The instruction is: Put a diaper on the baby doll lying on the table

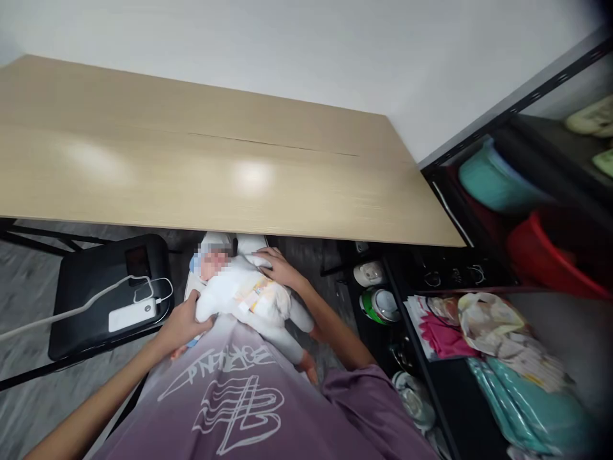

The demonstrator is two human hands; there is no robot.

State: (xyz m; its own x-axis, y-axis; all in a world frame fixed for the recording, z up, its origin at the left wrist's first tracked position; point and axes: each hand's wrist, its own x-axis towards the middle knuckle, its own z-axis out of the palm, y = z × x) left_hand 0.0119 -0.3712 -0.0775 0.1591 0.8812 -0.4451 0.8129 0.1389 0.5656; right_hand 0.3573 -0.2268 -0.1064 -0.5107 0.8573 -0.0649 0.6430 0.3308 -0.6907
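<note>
Smooth, shiny pale wood makes the long counter point(287, 185), which stands by a plain white wall point(287, 45). Far left, below it, is a black seat point(76, 294) with round corners. A flat white box point(131, 315) lies on it, and a white cord point(62, 313) bends across.

Next comes the left hand point(182, 326). Its arm reaches up from the low left, and its grip is curled around one arm of the baby figure point(224, 292).

That figure lies on the person's lap, on a purple shirt point(239, 402) with white lines and letters. It has soft white clothes, small bare feet and a puffy white diaper point(275, 303) with orange marks at its middle.

The right hand point(280, 268) lies over the figure's other side, fingers bent. I cannot tell if its grip is tight or loose.

Far right, a black shelf point(462, 390) holds bright pink cloth point(447, 335) and shiny teal packs point(541, 409). Above them are a round teal tub point(498, 179) and a red one point(555, 255).
</note>
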